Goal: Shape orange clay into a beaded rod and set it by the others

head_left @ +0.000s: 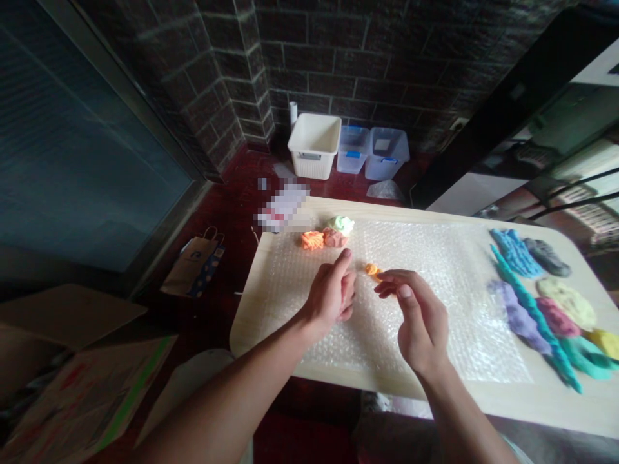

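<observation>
My left hand [333,293] is closed in a fist above the bubble wrap [309,303], thumb on top; whatever it may hold is hidden. To its right, my right hand [422,319] has its fingers stretched and gently curved, the thumb apart from them. Just beyond those fingertips lies a small yellow-orange lump of modelling clay [371,269], partly covered by the hand. Farther back, an orange ridged clay lump [312,241], a brown one [335,238] and a pale green one [342,224] sit close together.
Several clay pieces lie at the table's right, among them a long teal roll [534,316], a blue lump [516,252] and a purple one [520,316]. Behind the table [411,214] stand a white bin [313,164] and clear boxes [382,164]. A cardboard box [87,393] is at left.
</observation>
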`<state>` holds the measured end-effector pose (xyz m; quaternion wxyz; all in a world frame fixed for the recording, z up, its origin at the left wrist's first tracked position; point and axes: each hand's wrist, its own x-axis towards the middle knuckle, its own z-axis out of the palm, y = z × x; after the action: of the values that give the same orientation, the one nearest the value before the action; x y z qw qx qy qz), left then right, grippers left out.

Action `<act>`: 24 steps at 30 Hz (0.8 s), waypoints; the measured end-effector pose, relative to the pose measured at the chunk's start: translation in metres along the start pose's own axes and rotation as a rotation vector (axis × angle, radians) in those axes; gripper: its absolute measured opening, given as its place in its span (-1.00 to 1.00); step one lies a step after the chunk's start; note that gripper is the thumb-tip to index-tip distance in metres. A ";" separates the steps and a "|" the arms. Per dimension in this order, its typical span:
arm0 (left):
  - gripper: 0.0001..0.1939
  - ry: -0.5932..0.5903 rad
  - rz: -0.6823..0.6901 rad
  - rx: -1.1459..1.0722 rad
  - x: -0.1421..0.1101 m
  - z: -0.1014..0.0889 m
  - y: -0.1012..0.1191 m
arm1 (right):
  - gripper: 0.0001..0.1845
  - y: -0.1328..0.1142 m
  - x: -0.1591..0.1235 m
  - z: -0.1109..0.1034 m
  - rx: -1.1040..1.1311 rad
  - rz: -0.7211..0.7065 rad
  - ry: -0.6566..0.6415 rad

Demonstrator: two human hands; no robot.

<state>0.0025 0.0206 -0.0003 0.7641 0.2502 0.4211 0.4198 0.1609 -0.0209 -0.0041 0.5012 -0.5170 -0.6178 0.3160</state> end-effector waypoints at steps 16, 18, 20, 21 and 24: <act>-0.62 -0.063 0.187 0.106 0.000 0.002 -0.001 | -0.72 0.000 0.000 -0.002 -0.073 0.041 -0.033; -0.59 -0.043 0.176 0.107 0.000 0.001 -0.001 | -0.71 0.001 0.000 -0.002 -0.065 0.050 -0.020; -0.56 -0.007 0.137 0.104 0.001 -0.001 -0.001 | -0.71 0.000 0.000 -0.001 -0.068 0.050 -0.022; -0.50 0.014 0.108 0.096 0.001 -0.002 0.000 | -0.71 -0.001 0.000 -0.001 -0.075 0.049 -0.026; -0.38 0.040 0.030 0.023 0.003 -0.004 0.002 | -0.70 -0.002 0.002 -0.001 -0.094 0.047 -0.033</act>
<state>-0.0006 0.0241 -0.0018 0.7461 0.2566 0.4374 0.4315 0.1613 -0.0201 -0.0017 0.4584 -0.5491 -0.6279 0.3068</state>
